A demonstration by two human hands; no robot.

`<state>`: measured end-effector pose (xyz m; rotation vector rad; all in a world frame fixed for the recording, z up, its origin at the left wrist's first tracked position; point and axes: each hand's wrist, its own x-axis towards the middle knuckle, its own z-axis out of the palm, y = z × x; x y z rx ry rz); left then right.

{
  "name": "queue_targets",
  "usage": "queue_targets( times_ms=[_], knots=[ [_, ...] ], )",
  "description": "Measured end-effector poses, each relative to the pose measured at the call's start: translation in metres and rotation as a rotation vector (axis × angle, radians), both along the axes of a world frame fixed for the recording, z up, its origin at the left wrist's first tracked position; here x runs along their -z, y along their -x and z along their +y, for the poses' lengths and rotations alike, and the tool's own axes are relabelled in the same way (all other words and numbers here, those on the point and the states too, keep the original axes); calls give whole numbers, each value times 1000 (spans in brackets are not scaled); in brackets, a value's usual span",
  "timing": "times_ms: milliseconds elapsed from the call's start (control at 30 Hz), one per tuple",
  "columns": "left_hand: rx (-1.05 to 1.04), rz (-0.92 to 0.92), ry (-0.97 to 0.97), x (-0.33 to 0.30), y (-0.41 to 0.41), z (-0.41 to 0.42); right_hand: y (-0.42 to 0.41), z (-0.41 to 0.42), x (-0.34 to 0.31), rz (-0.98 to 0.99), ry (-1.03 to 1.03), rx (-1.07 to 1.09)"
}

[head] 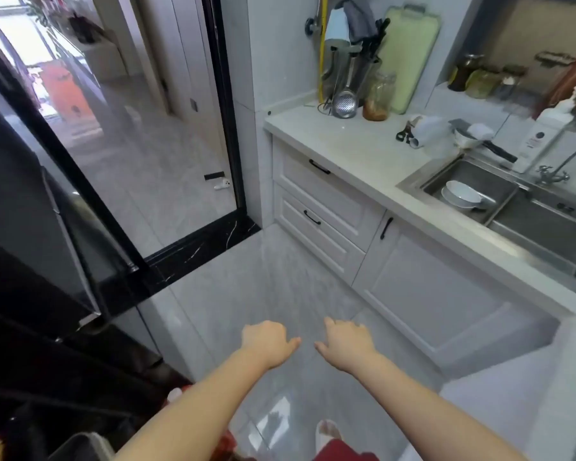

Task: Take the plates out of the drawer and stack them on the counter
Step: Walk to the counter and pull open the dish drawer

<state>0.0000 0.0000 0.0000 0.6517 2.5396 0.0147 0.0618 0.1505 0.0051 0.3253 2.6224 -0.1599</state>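
Here, the opening step of the task is seen: nothing has yet been taken out. Both the left hand [268,344] and the right hand [345,344] are held out over the tiled floor [233,294], side by side but not touching, fingers loosely curled and nothing grasped. The upper drawer [316,191] and lower drawer [316,237] under the desk [356,151] are both shut, so no plates can be seen; which drawer holds them cannot be told. A white bowl [463,194] lies in the sink [409,183]. Next, a drawer handle [312,217] would probably have to be reached and pulled, well ahead of the hands.
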Motion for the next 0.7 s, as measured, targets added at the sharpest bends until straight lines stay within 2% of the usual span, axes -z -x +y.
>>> queue_targets(
  times_ms=[700],
  knots=[
    [-168,-84,119,21,64,110,71,115,32,-83,97,-18]
  ],
)
